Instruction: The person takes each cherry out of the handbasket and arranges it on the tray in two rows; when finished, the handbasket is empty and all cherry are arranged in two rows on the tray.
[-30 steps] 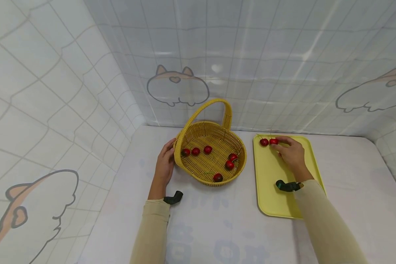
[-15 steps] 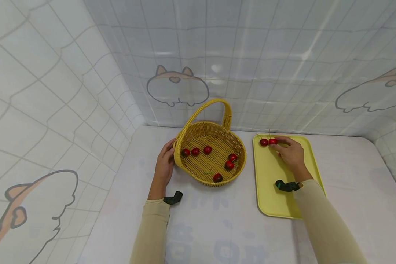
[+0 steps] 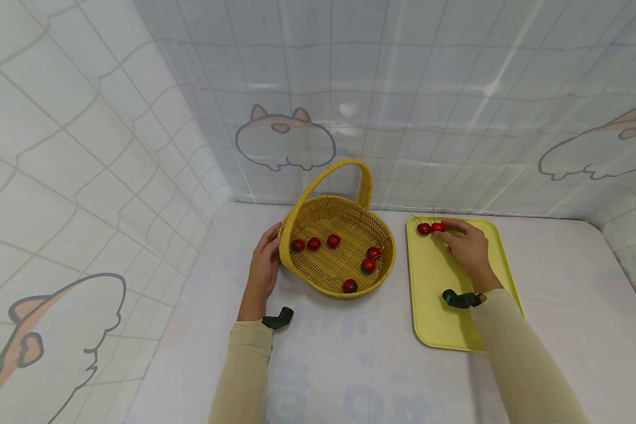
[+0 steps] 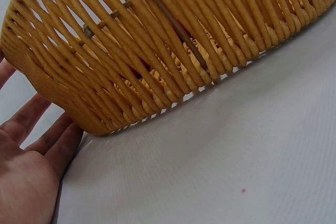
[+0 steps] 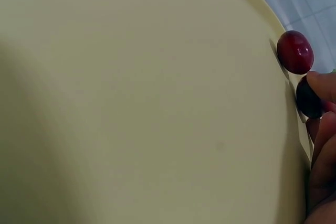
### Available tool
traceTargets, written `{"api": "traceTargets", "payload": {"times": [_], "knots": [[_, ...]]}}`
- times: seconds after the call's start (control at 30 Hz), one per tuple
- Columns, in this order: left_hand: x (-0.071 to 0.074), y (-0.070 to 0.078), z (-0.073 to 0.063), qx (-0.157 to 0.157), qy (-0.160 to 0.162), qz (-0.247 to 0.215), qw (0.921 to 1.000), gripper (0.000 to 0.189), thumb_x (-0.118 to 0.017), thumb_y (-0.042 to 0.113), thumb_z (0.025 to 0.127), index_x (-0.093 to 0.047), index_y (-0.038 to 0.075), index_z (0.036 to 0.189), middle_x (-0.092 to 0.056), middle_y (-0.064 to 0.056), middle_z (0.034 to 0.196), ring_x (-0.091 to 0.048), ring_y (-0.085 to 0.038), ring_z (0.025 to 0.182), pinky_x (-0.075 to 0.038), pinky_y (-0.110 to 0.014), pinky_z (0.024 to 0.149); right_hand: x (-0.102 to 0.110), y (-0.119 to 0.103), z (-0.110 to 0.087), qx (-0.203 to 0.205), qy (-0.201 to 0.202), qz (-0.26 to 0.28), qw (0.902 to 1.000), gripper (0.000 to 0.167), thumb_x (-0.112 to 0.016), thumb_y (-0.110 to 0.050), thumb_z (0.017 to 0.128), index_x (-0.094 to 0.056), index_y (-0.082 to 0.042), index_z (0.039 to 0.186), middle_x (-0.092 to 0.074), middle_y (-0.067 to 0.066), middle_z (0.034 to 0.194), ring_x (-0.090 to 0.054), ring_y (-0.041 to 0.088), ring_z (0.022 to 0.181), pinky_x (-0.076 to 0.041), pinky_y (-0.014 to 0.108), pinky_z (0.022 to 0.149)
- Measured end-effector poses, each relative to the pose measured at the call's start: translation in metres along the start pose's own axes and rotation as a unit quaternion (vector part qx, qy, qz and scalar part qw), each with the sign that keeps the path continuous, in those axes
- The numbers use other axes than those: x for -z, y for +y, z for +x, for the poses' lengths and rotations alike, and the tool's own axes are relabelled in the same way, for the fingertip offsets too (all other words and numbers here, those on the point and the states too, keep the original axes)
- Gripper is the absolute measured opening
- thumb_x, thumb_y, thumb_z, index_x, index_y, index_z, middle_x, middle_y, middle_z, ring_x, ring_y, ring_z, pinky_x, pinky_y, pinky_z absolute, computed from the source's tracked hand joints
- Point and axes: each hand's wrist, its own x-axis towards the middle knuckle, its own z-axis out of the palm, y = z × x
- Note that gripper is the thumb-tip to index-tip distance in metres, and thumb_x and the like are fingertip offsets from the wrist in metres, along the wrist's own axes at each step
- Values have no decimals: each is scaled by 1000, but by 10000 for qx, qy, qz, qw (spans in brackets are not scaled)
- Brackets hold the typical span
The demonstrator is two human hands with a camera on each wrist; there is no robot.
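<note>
My left hand (image 3: pixel 264 263) rests against the left side of a yellow wicker basket (image 3: pixel 325 282) with a tall arched handle. In the left wrist view its fingers reach fairly straight along the basket's woven wall (image 4: pixel 142 51). Several red cherries lie inside, among them one cherry (image 3: pixel 334 240) near the middle. Over at the yellow tray (image 3: pixel 434 318), my right hand (image 3: pixel 467 249) pinches a cherry (image 3: pixel 437 227) between thumb and fingers at the far left corner. Another cherry (image 3: pixel 423 228) sits on the tray right beside it; both stems point up. The right wrist view shows the pinched cherry (image 5: pixel 308 98) partly covered.
A white patterned cloth (image 3: pixel 328 353) covers the table under basket and tray. Behind the far edge rises a curtain (image 3: pixel 403 118) with a grid and cartoon print, and another such wall (image 3: pixel 111 165) stands on the left.
The right hand and its pinched cherry have shifted very slightly left, closer to the other tray cherry. The left hand and basket stay where they were.
</note>
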Motion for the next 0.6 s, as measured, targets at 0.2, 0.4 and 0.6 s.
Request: {"api": "traceTargets", "payload": {"times": [0.2,0.4,0.6], "knots": [[-1,2,0,18,12,-43,10000,46,-55,35,106,-51,22,150,-46,0,155,-45,-17,143,-42,-23,113,0,-1,0,11,17,-7,10000,56,-78,-46,88,-67,-14,133,-67,6,130,-62,3,60,-52,19,57],[-1,3,0,6,4,-52,10000,43,-52,30,107,-51,22,150,-46,-1,156,-45,-17,144,-41,-24,114,1,-1,-1,7,23,37,10000,57,-78,-47,88,-67,-15,134,-67,5,130,-62,3,60,-52,19,58],[-1,2,0,-4,-2,-26,10000,42,-51,28,108,-51,22,150,-46,-1,155,-45,-16,144,-42,-22,113,2,-1,-1,-17,-29,81,10000,61,-77,-48,88,-64,-15,137,-61,11,140,-62,4,60,-51,20,57]]}}
